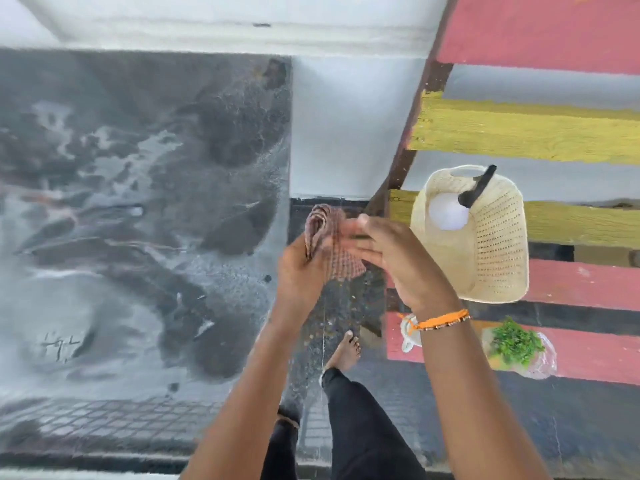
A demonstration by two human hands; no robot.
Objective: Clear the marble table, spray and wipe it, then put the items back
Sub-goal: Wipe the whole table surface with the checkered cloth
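Beside marble table (138, 202), left hand (298, 271) grips cloth (329, 244); right hand (391, 258) flat against it.

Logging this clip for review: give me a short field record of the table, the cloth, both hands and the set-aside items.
marble table: wet, no items on it
checked cloth: bunched, held off the table's right edge
left hand: grips the cloth
right hand: fingers straight, against the cloth
cream basket: on painted bench, spray bottle inside
green herbs: on the bench
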